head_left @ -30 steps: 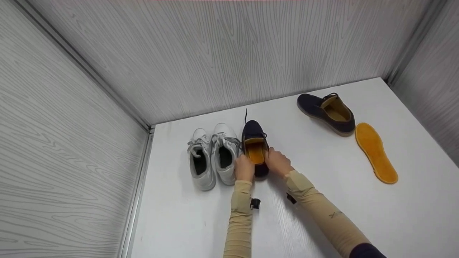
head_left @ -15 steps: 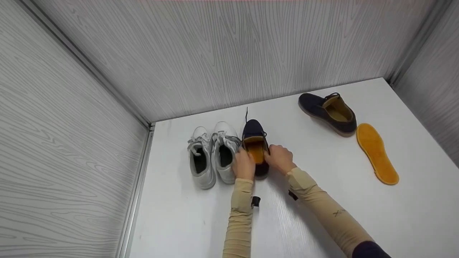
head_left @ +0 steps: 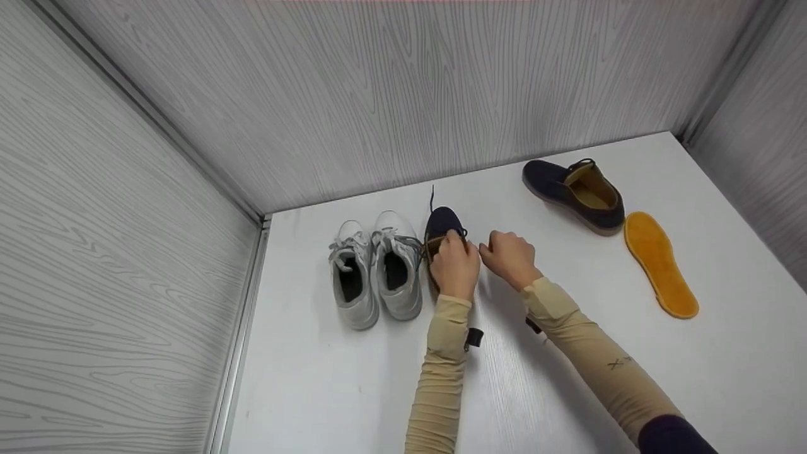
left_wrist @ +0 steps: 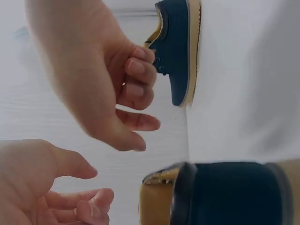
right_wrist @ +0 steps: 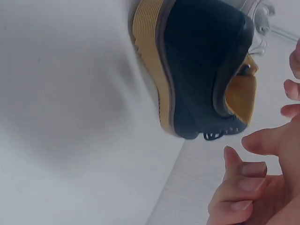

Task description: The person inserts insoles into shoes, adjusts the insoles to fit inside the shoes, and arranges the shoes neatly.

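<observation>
A dark navy lace-up shoe (head_left: pixel 443 220) stands toe away in the middle of the table. My left hand (head_left: pixel 456 267) is over its opening in the head view and hides much of it; the left wrist view shows this hand (left_wrist: pixel 51 187) apart from the shoe (left_wrist: pixel 229 192), with thumb and fingers spread apart. My right hand (head_left: pixel 512 258) is in the air just right of the shoe, fingers loosely curled with nothing between them. In the right wrist view, the right hand (right_wrist: pixel 258 192) is clear of the shoe (right_wrist: pixel 201 70).
Two white lace-up sneakers (head_left: pixel 352 277) stand side by side left of the navy shoe. A second navy shoe (head_left: pixel 575 194) is at the back right, with an orange insole (head_left: pixel 661 265) lying beside it. Grey panels (head_left: pixel 403 101) enclose the white table (head_left: pixel 315 391).
Both hands have let go of the navy shoe's sides. The left hand has moved right, over the opening, and the right hand has moved away to the right. The shoe stays in place.
</observation>
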`<state>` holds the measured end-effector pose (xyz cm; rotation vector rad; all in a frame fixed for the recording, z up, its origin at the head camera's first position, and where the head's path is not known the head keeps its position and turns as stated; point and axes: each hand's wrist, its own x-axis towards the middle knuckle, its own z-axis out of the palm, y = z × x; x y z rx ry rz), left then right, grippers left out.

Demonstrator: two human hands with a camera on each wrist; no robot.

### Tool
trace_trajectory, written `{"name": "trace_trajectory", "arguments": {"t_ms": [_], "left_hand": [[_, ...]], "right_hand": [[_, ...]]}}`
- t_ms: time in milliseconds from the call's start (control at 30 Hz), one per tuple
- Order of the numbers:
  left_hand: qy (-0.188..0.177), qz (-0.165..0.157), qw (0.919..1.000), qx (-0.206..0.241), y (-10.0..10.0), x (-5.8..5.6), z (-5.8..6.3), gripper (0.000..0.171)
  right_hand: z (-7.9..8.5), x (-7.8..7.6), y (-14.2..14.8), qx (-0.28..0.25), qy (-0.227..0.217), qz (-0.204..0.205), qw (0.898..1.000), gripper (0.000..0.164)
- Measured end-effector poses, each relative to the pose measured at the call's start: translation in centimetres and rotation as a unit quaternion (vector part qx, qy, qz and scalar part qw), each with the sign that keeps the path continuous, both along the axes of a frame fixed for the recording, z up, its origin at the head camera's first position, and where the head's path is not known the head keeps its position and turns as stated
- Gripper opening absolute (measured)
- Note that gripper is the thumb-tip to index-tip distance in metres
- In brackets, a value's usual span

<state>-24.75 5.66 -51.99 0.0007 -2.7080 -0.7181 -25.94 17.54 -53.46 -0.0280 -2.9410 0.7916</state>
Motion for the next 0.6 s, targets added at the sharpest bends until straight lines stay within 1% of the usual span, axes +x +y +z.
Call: {"name": "trace_trajectory", "arguments": {"t_ms": [100, 200, 333, 467, 600], "left_hand": [[-0.017, -0.017, 0.9997, -0.004, 2.0, -0.4, 0.2, 0.020], [-0.020, -0.039, 0.9990, -0.002, 4.0, -0.8, 0.1, 0.018], [-0.022, -0.062, 0.9978, 0.000, 6.6, -1.2, -0.4, 0.015], [-0.039, -0.077, 0.9963, 0.007, 8.8, -1.3, -0.8, 0.013], [-0.043, -0.088, 0.9951, 0.014, 10.8, -1.5, -1.2, 0.012]], "right_hand": [[0.1, -0.4, 1.6, 0.005, -0.002, -0.010, 1.000, 0.033], [0.0, -0.8, 3.7, 0.011, -0.007, -0.028, 1.000, 0.033], [-0.2, -1.1, 7.1, 0.024, -0.005, -0.060, 0.998, 0.035], [-0.1, -0.9, 10.5, 0.031, -0.005, -0.090, 0.995, 0.039], [0.4, -0.6, 13.4, 0.028, -0.015, -0.117, 0.993, 0.038]]}}
